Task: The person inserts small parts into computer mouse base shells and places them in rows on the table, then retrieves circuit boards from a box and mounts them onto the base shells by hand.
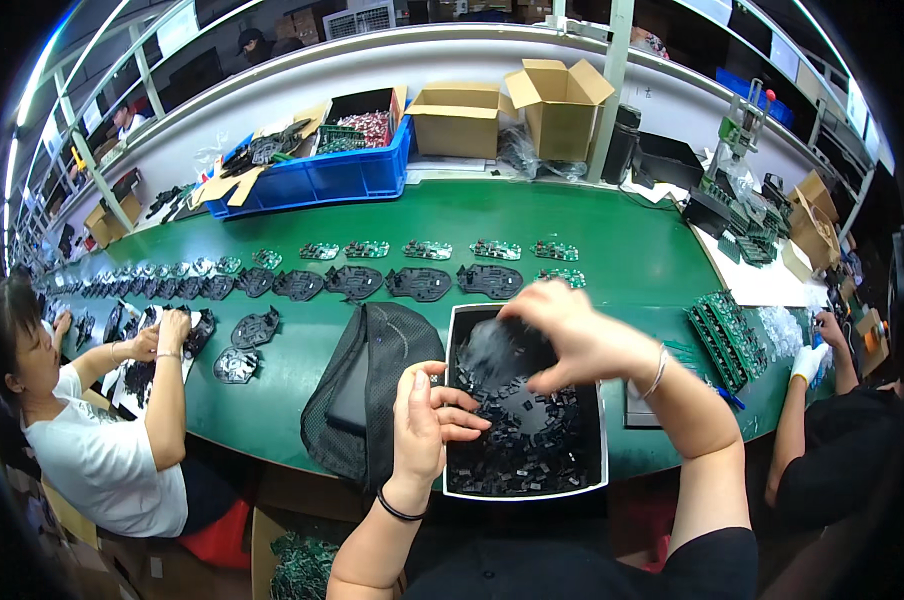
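Observation:
An open white-edged box [604, 440] stands at the table's front edge in front of me, with many small black plastic parts [522, 465] inside. Over its far half, my right hand [577, 335] curls its fingers around a dark, shell-like piece [500, 355]. Motion blurs that piece, so its exact kind is unclear. At the box's left side is my left hand [427, 420], fingers apart and reaching over the rim, with nothing visible in them. A black mesh bag [372, 370] lies just left of the box.
Black plastic shells [419, 283] and green circuit boards [427, 250] form rows beyond the box. A blue crate [322, 180] and cardboard boxes [457, 120] stand at the back. Co-workers sit on both sides; stacked circuit boards [727, 340] lie to the right.

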A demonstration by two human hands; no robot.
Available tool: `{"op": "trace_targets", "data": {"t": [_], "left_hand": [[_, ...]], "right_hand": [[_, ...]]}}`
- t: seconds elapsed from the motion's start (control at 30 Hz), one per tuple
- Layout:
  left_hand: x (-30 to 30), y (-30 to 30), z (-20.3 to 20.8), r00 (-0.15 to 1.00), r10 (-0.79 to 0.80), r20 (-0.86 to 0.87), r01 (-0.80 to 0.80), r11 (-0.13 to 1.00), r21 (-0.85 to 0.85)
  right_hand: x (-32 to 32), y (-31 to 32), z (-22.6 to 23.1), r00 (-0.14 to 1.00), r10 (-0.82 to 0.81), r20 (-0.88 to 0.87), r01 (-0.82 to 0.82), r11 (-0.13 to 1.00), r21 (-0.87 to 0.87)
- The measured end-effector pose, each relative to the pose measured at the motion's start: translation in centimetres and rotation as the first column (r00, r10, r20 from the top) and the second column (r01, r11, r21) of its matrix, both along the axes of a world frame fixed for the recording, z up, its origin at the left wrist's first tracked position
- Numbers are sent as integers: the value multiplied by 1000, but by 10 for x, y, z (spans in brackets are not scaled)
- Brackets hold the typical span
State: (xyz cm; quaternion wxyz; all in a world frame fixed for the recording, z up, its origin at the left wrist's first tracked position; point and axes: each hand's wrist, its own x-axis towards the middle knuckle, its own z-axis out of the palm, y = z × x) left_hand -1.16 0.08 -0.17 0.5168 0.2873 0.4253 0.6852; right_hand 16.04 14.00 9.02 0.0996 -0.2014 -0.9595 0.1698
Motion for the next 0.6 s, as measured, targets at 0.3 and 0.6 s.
{"op": "trace_targets", "data": {"t": [0.3, 0.6], "left_hand": [[7, 2, -1, 983, 39, -178, -37, 999, 12], [10, 1, 0, 966, 46, -254, -51, 999, -12]], "right_hand": [[117, 163, -71, 778, -617, 118, 603, 786, 137], [151, 210, -129, 705, -681, 197, 693, 721, 14]]}}
